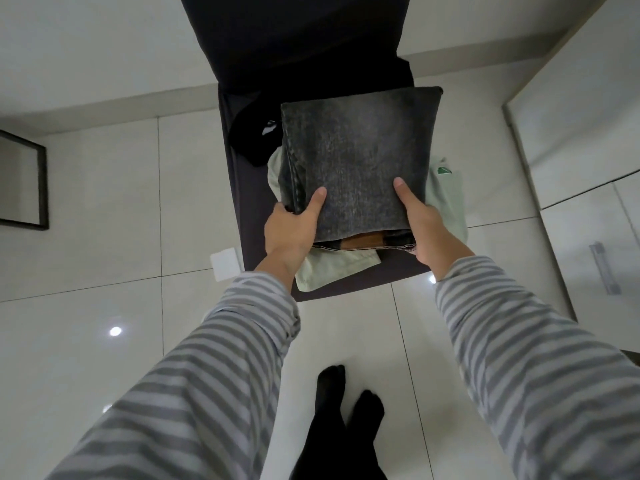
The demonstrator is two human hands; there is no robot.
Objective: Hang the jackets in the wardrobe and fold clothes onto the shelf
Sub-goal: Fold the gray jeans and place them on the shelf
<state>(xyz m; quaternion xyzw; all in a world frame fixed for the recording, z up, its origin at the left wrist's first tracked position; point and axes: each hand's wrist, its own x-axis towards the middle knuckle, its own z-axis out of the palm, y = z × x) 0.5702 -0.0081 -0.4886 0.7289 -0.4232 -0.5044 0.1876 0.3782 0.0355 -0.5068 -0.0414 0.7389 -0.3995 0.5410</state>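
A: Nearest first, relative to the chair (239, 202): feet in black socks (346, 403) on the floor tiles (104, 237), just short of the seat's front edge. Both striped sleeves (221, 341) reach fwd over that edge.

B: Hands?

A: Left hand (289, 230) grips the near-left corner of the folded jeans (360, 161), thumb on top, fingers tucked under, out of sight. Right hand (420, 223) does the same at the near-right corner. So both clamp the bundle, thumb over, fingers below.

B: Where are the jeans exactly?

A: Over the chair seat, atop a pale green garment (332, 268) that spills toward the seat's front and right side. Can't tell if they're resting on it or lifted clear. Black garment (249, 140) sits at the seat's back-left, near the backrest.

B: Risks?

A: Main one, imo: grip is only at the near edge, so the far half could sag and the fold open on the way to the shelf. Also fingers underneath may catch the green piece and drag it off the seat onto the floor. White wardrobe door (588, 140) stands right of the chair; a quick swing that way w/ a floppy bundle could knock it loose.
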